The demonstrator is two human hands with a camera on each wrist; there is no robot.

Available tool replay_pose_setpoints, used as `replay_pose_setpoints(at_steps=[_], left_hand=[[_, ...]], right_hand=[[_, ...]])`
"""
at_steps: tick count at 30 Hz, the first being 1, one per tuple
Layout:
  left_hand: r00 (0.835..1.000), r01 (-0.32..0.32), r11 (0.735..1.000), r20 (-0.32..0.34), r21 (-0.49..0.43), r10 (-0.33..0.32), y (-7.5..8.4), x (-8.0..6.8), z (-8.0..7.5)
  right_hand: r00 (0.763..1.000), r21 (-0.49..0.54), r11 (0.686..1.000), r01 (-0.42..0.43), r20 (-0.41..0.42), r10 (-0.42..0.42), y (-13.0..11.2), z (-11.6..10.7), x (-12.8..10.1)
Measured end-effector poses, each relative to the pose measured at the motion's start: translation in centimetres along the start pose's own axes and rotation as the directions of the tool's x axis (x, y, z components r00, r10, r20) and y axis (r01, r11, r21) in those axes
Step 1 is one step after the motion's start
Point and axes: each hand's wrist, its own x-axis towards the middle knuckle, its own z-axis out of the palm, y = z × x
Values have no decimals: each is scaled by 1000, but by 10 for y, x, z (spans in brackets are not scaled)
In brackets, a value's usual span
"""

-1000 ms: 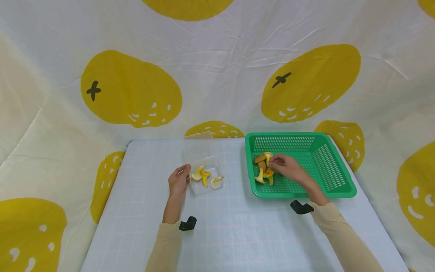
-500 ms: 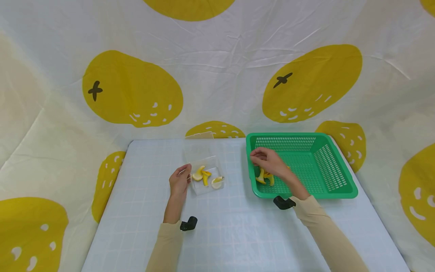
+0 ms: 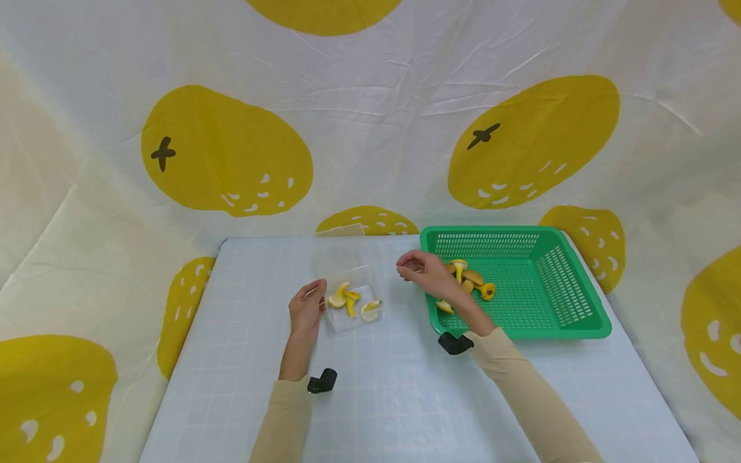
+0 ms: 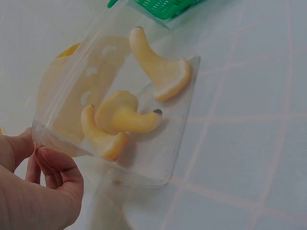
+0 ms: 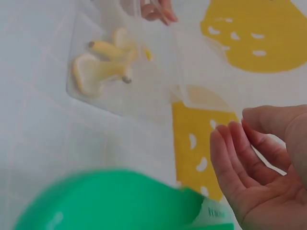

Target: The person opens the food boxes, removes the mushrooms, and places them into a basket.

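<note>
My left hand (image 3: 305, 308) pinches the left edge of a clear plastic box (image 3: 341, 326) between thumb and fingers. The box's clear lid (image 3: 338, 254) is folded back behind it. Three curved yellow mushrooms (image 4: 160, 72) lie inside, two of them crossed together. My right hand (image 3: 428, 273) is over the left rim of a green plastic basket (image 3: 521, 333), its fingertips beyond it on the box's side. The right wrist view shows its fingers (image 5: 230, 158) loosely curled with the thumb near them, nothing visible between. Several yellow and brown mushrooms (image 3: 473, 277) lie in the basket's left part, some hidden by the right forearm.
A pale checked cloth (image 3: 370, 405) covers the table. White fabric with large yellow fruit prints (image 3: 226, 151) hangs behind and at both sides. The basket's left rim stands a short way right of the box.
My right hand has moved left from the mushrooms in the basket to above its left rim, uncovering mushrooms farther right. The left hand and the box have stayed in place.
</note>
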Motion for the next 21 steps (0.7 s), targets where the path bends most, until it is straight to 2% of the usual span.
replay_pose_setpoints(at_steps=[12, 17, 21], left_hand=[[1000, 8, 1000, 1, -10, -8, -2, 2, 0], [1000, 5, 1000, -11, 5, -5, -2, 3, 0], [1000, 5, 1000, -11, 4, -5, -2, 2, 0]], right_hand=[[994, -86, 994, 69, 87, -61, 3, 38, 20], [985, -87, 992, 87, 156, -72, 0, 50, 23], [973, -124, 983, 136, 203, -109, -4, 58, 27]])
